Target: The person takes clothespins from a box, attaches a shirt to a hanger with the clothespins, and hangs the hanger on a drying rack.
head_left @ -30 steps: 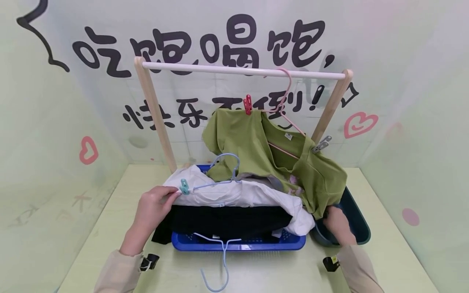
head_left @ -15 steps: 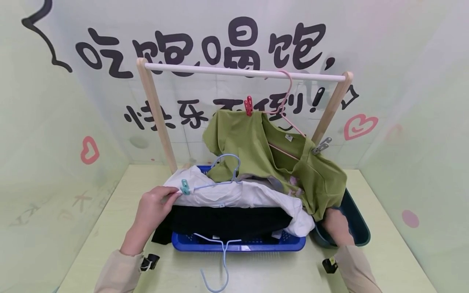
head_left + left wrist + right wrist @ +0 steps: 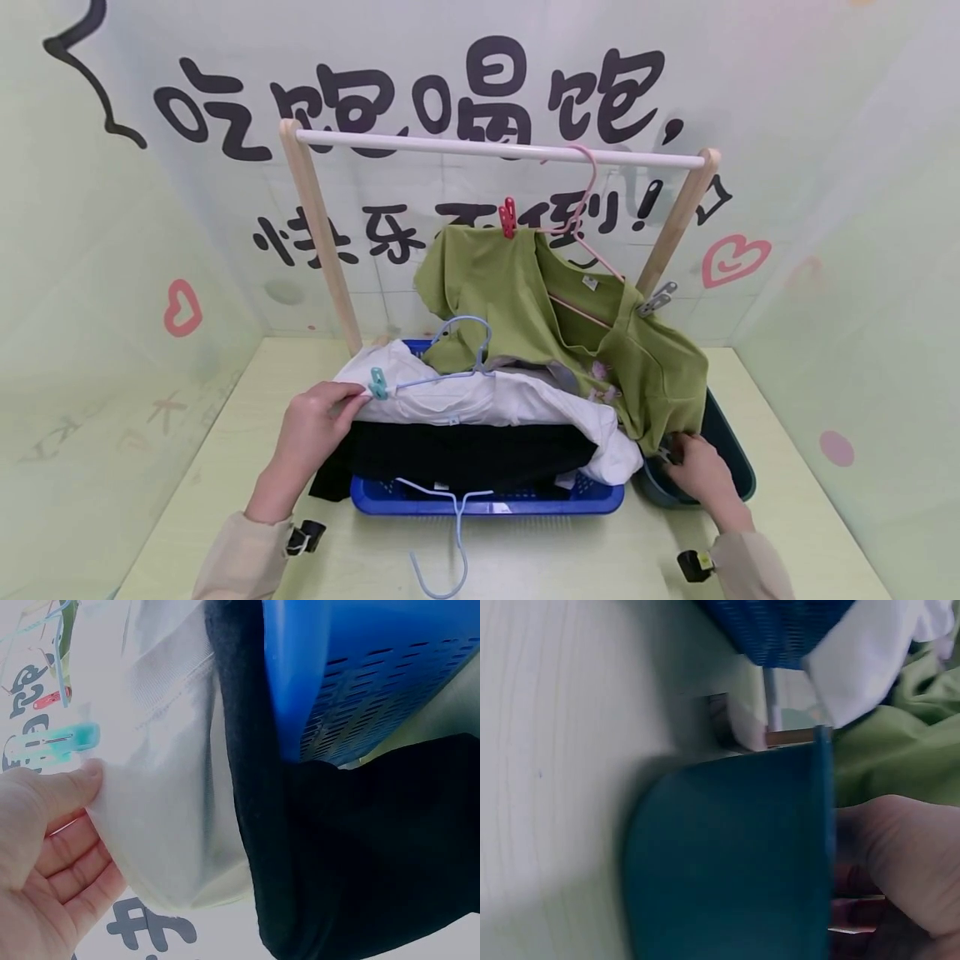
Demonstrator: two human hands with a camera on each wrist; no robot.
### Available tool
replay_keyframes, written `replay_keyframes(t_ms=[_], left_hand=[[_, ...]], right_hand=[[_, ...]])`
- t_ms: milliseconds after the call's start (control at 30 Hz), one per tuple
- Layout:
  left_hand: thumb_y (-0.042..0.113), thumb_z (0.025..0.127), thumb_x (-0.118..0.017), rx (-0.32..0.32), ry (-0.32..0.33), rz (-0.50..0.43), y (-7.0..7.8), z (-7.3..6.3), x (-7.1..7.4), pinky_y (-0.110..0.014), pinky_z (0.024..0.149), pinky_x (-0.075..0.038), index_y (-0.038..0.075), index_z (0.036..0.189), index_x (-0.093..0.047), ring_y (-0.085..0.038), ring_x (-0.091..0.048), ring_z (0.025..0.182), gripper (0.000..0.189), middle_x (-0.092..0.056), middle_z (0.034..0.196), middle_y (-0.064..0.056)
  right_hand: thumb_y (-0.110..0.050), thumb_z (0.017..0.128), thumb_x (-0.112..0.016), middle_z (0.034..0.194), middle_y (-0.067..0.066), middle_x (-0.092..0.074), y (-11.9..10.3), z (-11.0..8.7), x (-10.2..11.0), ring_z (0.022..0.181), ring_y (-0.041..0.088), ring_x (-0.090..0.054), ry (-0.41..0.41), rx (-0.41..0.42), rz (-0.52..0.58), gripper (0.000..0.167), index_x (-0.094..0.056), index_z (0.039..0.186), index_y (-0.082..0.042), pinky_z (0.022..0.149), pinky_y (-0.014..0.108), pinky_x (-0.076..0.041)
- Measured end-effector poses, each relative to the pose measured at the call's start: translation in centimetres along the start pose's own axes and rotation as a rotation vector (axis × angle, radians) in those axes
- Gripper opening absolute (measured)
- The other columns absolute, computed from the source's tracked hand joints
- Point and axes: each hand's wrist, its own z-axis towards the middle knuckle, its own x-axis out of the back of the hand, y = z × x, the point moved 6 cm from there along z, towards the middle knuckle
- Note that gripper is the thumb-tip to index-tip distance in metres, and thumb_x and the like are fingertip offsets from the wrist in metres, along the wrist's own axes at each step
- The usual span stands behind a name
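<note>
My left hand (image 3: pixel 322 421) pinches the edge of a white garment (image 3: pixel 442 396) between thumb and fingers, right next to a teal clothespin (image 3: pixel 377 383) clipped on it. In the left wrist view, the thumb (image 3: pixel 64 787) lies on the white cloth just below the clothespin. A blue hanger (image 3: pixel 478 354) runs into the garment. My right hand (image 3: pixel 705 475) reaches into a dark teal bin (image 3: pixel 738 458), fingers bent, beneath the hem of a green shirt (image 3: pixel 495 283). Small grey and dark bits show at its fingertips; I cannot tell whether it holds one.
A blue basket (image 3: pixel 487 504) bears the white garment and a black garment (image 3: pixel 472 450). Another blue hanger (image 3: pixel 459 533) sticks out over its front. The green shirt hangs by a pink hanger (image 3: pixel 592 179) from a rack's white bar (image 3: pixel 450 143), with red (image 3: pixel 507 218) and grey (image 3: pixel 657 298) clothespins.
My right hand has drawn back slightly toward the lower right, so more of its fingers show from under the green shirt. The left hand keeps its place on the white garment.
</note>
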Motion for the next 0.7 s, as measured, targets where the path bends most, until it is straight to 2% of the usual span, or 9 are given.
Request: replay_keyframes(t_ms=[133,267,367,467,600,700], left_hand=[[-0.002,0.067,-0.081,0.006,-0.002,0.001,0.0,-0.1,0.0,-0.045,0.066,-0.055,-0.005,0.082,-0.071,-0.032,-0.067,0.072,0.018,-0.069,0.077,-0.015],[-0.002,0.067,-0.081,0.0,0.001,0.0,0.0,-0.1,0.0,-0.045,0.065,-0.055,-0.005,0.082,-0.071,-0.032,-0.067,0.072,0.018,-0.069,0.077,-0.016],[-0.003,0.067,-0.081,-0.006,0.006,-0.001,-0.1,0.0,0.0,-0.045,0.065,-0.055,-0.005,0.082,-0.071,-0.032,-0.067,0.071,0.018,-0.069,0.076,-0.016],[-0.004,0.066,-0.081,-0.007,0.007,-0.001,-0.1,0.0,0.1,-0.045,0.065,-0.055,-0.005,0.082,-0.071,-0.032,-0.067,0.071,0.018,-0.069,0.076,-0.016],[-0.004,0.066,-0.081,-0.002,0.001,-0.004,-0.1,-0.1,0.1,-0.045,0.065,-0.055,-0.005,0.082,-0.071,-0.032,-0.067,0.072,0.018,-0.069,0.077,-0.016],[-0.004,0.067,-0.08,0.0,-0.001,-0.008,-0.1,-0.1,0.1,-0.045,0.066,-0.055,-0.005,0.082,-0.071,-0.032,-0.067,0.072,0.018,-0.069,0.077,-0.016]], right_hand=[[-0.007,0.074,-0.068,0.083,0.013,-0.061,-0.6,-1.2,1.3,0.07,0.026,-0.057,0.027,0.03,0.039,0.022,-0.062,0.091,0.004,0.057,0.043,-0.047],[-0.004,0.073,-0.068,0.082,0.011,-0.062,-1.3,-2.6,2.6,0.066,0.02,-0.052,0.092,0.066,0.064,0.021,-0.064,0.092,0.005,0.055,0.036,-0.043],[0.0,0.07,-0.07,0.08,0.01,-0.059,-1.9,-3.6,3.7,0.066,0.02,-0.053,0.198,0.116,0.092,0.021,-0.066,0.09,0.004,0.055,0.034,-0.043],[0.004,0.066,-0.073,0.077,0.007,-0.057,-2.7,-4.5,4.8,0.064,0.018,-0.052,0.339,0.18,0.125,0.023,-0.068,0.088,0.004,0.053,0.028,-0.042],[0.007,0.059,-0.079,0.072,0.005,-0.058,-3.9,-5.6,5.9,0.062,0.006,-0.049,0.504,0.261,0.17,0.029,-0.07,0.087,0.003,0.052,0.013,-0.039],[0.01,0.054,-0.081,0.071,0.007,-0.061,-4.9,-6.2,6.8,0.063,-0.003,-0.05,0.578,0.319,0.201,0.036,-0.07,0.086,0.003,0.058,0.005,-0.039]])
